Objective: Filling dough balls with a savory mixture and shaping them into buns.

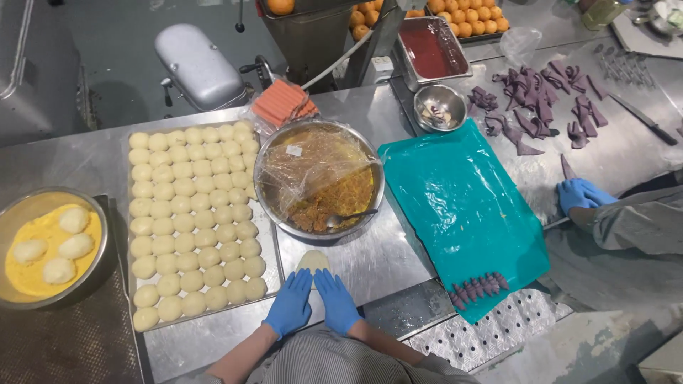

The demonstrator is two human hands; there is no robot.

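My left hand (292, 302) and my right hand (336, 300), both in blue gloves, lie flat side by side on the steel table. Their fingertips press on a flattened pale dough piece (314, 260). Neither hand grips anything. Just beyond stands a large metal bowl (267, 195) of brown filling, half covered with plastic film, with a spoon (350, 216) in it. To the left lies a tray (277, 263) with rows of several pale dough balls (192, 220).
A bowl (14, 213) of yellow crumbs with dough balls sits far left. A teal sheet (462, 206) with small purple pieces (478, 289) lies right. A co-worker's blue-gloved hands (580, 193) work among purple dough shapes (541, 99). A knife (647, 121), a small bowl (440, 107), a red-sauce tray (434, 50) and sausages (284, 103) stand behind.
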